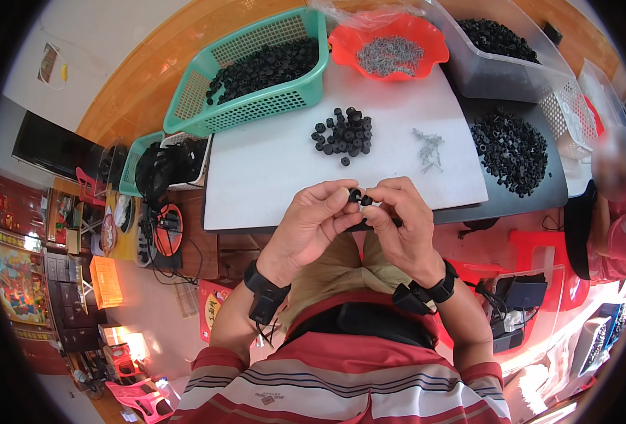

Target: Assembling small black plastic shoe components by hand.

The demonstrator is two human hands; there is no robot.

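Two small black parts are between my hands, held up near the close edge of the white board point(256, 180). My left hand point(309, 219) pinches the left black part point(354, 195) between thumb and forefinger, the other fingers curled loosely beneath. My right hand point(408, 230) pinches the right black part point(366, 201) the same way, so the two sit side by side at my fingertips; whether they are joined, I cannot tell. I wear a black band on each wrist, the left band point(267, 290) and the right band point(440, 284).

Ahead of my fingers, a loose cluster of black pieces point(348, 134) lies on the board, and to its right is a little scatter of silvery pins point(429, 150). Beyond them stands a red wavy-rimmed bowl point(341, 53) with many more metal pins point(390, 55) in it. The green basket point(277, 107), back on my left, holds a spread of black parts. On my right, a heap of black rings point(511, 152) lies on the dark tabletop point(472, 212), with a clear bin point(496, 83) of black pieces behind it
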